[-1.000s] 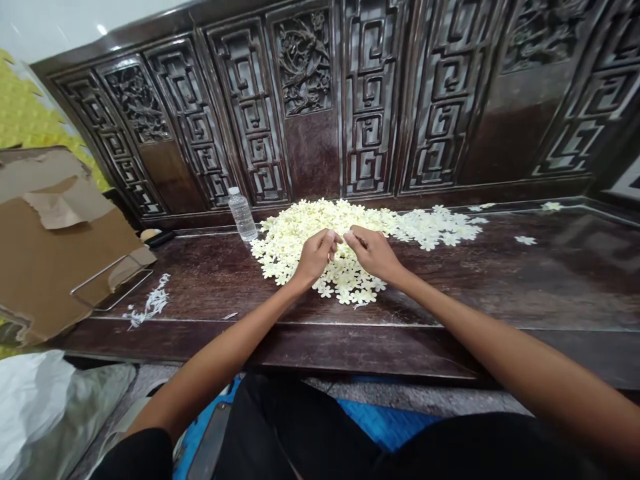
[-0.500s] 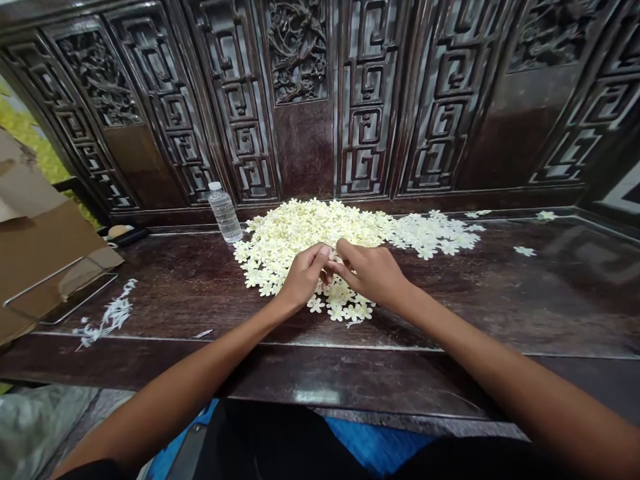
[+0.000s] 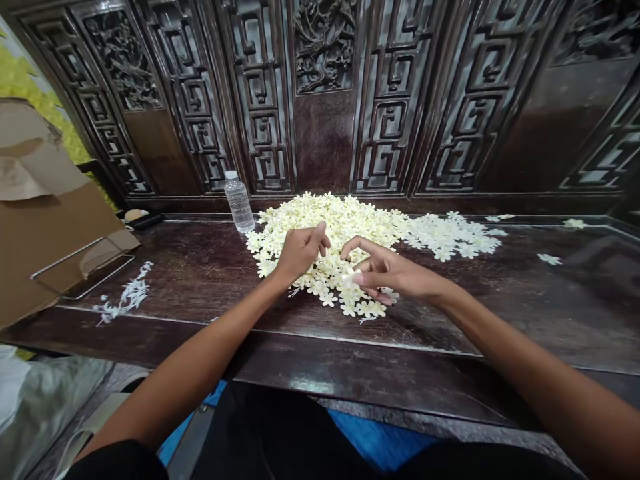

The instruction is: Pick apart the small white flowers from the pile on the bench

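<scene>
Many small flowers (image 3: 333,217) (pale yellow, five-petalled) lie heaped.

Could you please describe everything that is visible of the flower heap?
The flower heap consists of many small blossoms, pale yellow with whiter ones toward the picture's right, where it thins into a flatter spread. Clearly visible blossoms show five petals; whether real or artificial, I cannot tell. It lies loose on the dark wooden seat, before the carved backrest. The left hand and right hand hide part of its front; contact with them is unclear.
</scene>
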`<move>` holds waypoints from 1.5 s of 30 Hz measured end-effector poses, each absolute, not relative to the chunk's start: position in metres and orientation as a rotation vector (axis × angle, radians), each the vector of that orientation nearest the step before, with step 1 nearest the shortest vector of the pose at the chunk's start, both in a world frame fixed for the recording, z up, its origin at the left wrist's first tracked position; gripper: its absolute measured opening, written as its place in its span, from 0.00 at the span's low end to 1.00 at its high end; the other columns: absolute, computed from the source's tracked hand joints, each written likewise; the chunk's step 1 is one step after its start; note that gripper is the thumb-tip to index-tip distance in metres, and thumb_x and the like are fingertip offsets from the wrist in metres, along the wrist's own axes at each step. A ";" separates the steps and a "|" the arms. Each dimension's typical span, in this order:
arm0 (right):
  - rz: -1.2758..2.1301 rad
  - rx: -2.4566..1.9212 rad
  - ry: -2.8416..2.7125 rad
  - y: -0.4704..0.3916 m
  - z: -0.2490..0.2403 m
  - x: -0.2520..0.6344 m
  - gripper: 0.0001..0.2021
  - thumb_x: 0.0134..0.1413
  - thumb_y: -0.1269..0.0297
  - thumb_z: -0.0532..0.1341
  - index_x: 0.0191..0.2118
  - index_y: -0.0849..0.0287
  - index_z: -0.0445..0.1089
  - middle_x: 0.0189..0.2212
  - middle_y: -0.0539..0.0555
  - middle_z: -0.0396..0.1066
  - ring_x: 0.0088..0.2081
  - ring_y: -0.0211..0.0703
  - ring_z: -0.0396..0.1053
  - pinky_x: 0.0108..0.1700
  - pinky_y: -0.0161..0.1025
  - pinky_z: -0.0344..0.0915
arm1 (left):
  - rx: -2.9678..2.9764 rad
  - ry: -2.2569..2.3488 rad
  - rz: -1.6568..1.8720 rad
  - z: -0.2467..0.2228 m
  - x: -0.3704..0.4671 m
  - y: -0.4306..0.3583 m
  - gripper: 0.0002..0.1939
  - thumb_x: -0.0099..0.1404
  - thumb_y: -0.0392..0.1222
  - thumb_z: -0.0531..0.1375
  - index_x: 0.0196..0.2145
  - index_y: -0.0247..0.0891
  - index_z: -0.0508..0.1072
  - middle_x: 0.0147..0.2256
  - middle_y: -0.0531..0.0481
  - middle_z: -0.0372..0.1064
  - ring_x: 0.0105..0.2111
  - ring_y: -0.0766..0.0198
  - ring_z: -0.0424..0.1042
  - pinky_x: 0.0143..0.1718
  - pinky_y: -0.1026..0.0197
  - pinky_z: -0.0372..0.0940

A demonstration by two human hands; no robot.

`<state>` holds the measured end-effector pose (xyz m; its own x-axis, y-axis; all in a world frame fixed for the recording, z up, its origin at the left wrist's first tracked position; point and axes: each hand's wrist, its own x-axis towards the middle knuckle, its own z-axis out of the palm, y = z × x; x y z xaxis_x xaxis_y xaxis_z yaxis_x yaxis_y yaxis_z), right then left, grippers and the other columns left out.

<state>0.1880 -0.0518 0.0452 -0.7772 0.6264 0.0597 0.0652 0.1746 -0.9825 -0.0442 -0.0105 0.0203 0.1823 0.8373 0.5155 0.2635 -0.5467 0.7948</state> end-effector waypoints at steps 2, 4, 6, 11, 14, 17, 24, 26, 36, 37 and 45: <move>1.866 -0.530 -2.092 -0.056 0.052 0.194 0.17 0.64 0.55 0.70 0.49 0.53 0.64 0.21 0.39 0.63 0.17 0.28 0.55 0.18 0.27 0.51 | 1.854 1.096 1.437 0.020 -0.050 -0.003 0.36 0.74 0.67 0.53 0.25 0.34 0.78 0.20 0.49 0.72 0.18 0.70 0.67 0.24 0.64 0.61; 1.959 -0.445 -2.197 -0.059 0.057 0.198 0.13 0.64 0.57 0.71 0.40 0.57 0.68 0.20 0.42 0.65 0.16 0.27 0.56 0.18 0.27 0.53 | 1.785 1.142 1.455 0.018 -0.054 0.003 0.36 0.74 0.68 0.53 0.24 0.34 0.78 0.20 0.49 0.71 0.18 0.70 0.66 0.24 0.64 0.60; 1.788 -0.492 -2.101 -0.057 0.061 0.201 0.12 0.64 0.56 0.70 0.37 0.56 0.71 0.21 0.45 0.69 0.18 0.31 0.63 0.20 0.30 0.62 | 1.755 1.177 1.451 0.015 -0.056 0.007 0.35 0.73 0.68 0.53 0.24 0.35 0.77 0.19 0.49 0.71 0.17 0.69 0.66 0.24 0.63 0.60; 1.122 -0.736 -1.565 -0.045 0.064 0.206 0.39 0.60 0.57 0.71 0.71 0.39 0.54 0.59 0.60 0.75 0.44 0.50 0.80 0.38 0.44 0.79 | 1.803 1.223 1.386 0.010 -0.055 0.010 0.34 0.75 0.65 0.53 0.24 0.35 0.77 0.19 0.50 0.70 0.18 0.68 0.65 0.26 0.62 0.61; 1.098 -0.867 -1.485 -0.041 0.058 0.204 0.43 0.60 0.62 0.70 0.74 0.35 0.49 0.63 0.60 0.72 0.46 0.52 0.81 0.40 0.46 0.80 | 2.019 1.249 1.207 0.013 -0.056 0.009 0.31 0.75 0.61 0.53 0.27 0.35 0.79 0.23 0.48 0.74 0.22 0.66 0.68 0.29 0.61 0.61; 1.157 -0.986 -1.415 -0.041 0.048 0.196 0.28 0.59 0.66 0.69 0.63 0.44 0.67 0.53 0.59 0.79 0.42 0.50 0.81 0.39 0.46 0.81 | 2.350 1.166 0.889 0.018 -0.059 0.006 0.23 0.74 0.56 0.56 0.36 0.36 0.82 0.35 0.45 0.80 0.32 0.60 0.74 0.35 0.59 0.62; 0.986 -1.081 -1.530 -0.037 0.032 0.188 0.07 0.59 0.69 0.63 0.41 0.59 0.78 0.39 0.58 0.80 0.35 0.45 0.78 0.34 0.43 0.76 | 2.664 0.905 0.252 0.020 -0.066 0.008 0.30 0.65 0.68 0.64 0.51 0.40 0.79 0.51 0.42 0.75 0.48 0.51 0.72 0.46 0.55 0.63; 0.897 -1.099 -1.607 -0.033 0.026 0.189 0.07 0.59 0.69 0.62 0.38 0.59 0.78 0.37 0.58 0.79 0.34 0.45 0.78 0.32 0.43 0.74 | 2.675 0.897 0.256 0.017 -0.066 0.010 0.28 0.67 0.66 0.63 0.48 0.38 0.79 0.49 0.42 0.75 0.47 0.52 0.72 0.45 0.56 0.62; 0.465 -1.147 -2.096 -0.042 0.020 0.178 0.12 0.69 0.61 0.58 0.45 0.58 0.78 0.35 0.56 0.80 0.33 0.47 0.74 0.34 0.42 0.64 | 2.355 0.942 0.817 0.015 -0.054 0.004 0.23 0.71 0.61 0.61 0.41 0.36 0.82 0.39 0.45 0.80 0.38 0.59 0.75 0.39 0.59 0.64; 0.459 -1.146 -2.108 -0.044 0.020 0.177 0.12 0.70 0.58 0.58 0.44 0.58 0.77 0.34 0.56 0.79 0.32 0.47 0.73 0.34 0.41 0.63 | 2.334 0.941 0.861 0.016 -0.053 0.002 0.23 0.71 0.60 0.61 0.40 0.36 0.82 0.38 0.45 0.80 0.38 0.59 0.75 0.39 0.59 0.64; 0.426 -1.165 -2.090 -0.045 0.023 0.177 0.15 0.67 0.52 0.62 0.34 0.58 0.74 0.28 0.54 0.77 0.28 0.44 0.69 0.32 0.40 0.59 | 2.296 0.955 0.927 0.016 -0.046 -0.004 0.21 0.72 0.59 0.61 0.44 0.37 0.81 0.39 0.46 0.79 0.37 0.61 0.74 0.39 0.61 0.64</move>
